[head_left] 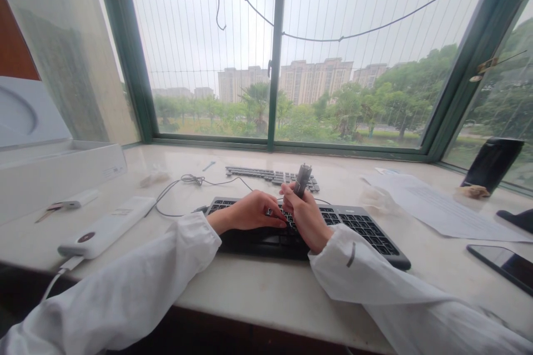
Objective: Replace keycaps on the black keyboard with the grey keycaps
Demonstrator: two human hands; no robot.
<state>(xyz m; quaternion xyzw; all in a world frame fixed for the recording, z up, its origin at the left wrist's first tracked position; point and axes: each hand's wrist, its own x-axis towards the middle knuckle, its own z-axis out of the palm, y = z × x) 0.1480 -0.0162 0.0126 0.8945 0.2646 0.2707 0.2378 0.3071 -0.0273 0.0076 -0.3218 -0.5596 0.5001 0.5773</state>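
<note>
A black keyboard [362, 227] lies on the pale stone sill in front of me. My right hand [303, 216] is closed around a grey pen-shaped tool [302, 178], held upright with its tip down on the keys. Flat over the keys just to the left rests my left hand [250, 212], fingers reaching toward the tool's tip; whether they pinch anything is hidden. Behind the keyboard lies a row of loose dark keycaps [270, 175].
A white power bank [106, 227] with cable and a white box [58, 169] sit at the left. Papers [433, 205], a black stand [491, 163] and a phone [502, 260] are at the right. A thin cable [183, 183] loops behind. Windows close the back.
</note>
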